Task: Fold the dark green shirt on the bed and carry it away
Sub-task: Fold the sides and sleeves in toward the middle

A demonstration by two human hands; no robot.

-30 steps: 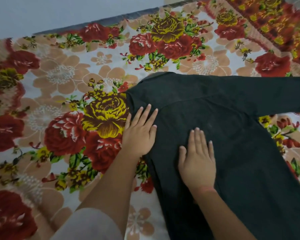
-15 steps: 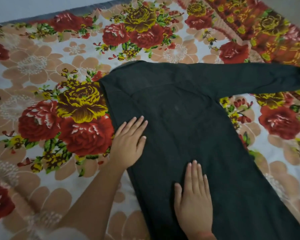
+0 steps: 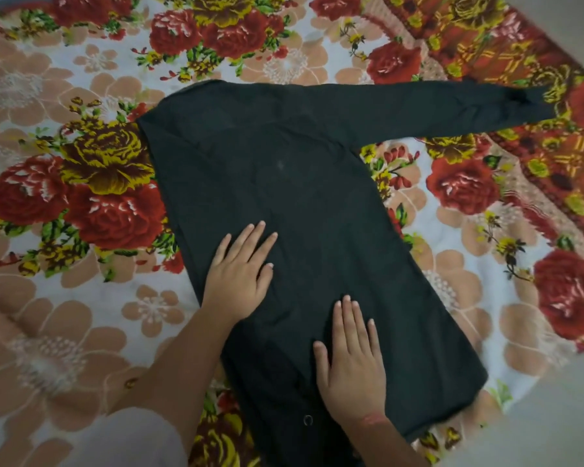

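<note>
The dark green shirt (image 3: 300,197) lies spread flat on the bed, with the floral bedspread (image 3: 81,298) showing under it and on every side of it. One long sleeve (image 3: 452,106) runs straight out from the shirt's far shoulder toward my right. The other sleeve I cannot see, and I judge it is already turned in along the shirt's straight left edge. My left hand (image 3: 240,274) lies palm-down on the shirt near that left edge, and my right hand (image 3: 351,362) lies palm-down on its lower middle. Both have straight fingers and grasp nothing, only pressing the cloth. The cloth looks thin, soft and light, likely to drag and wrinkle rather than hold a crease. I would pinch the outstretched sleeve at cuff and shoulder seam, then lift the folded stack from beneath with both palms.
</note>
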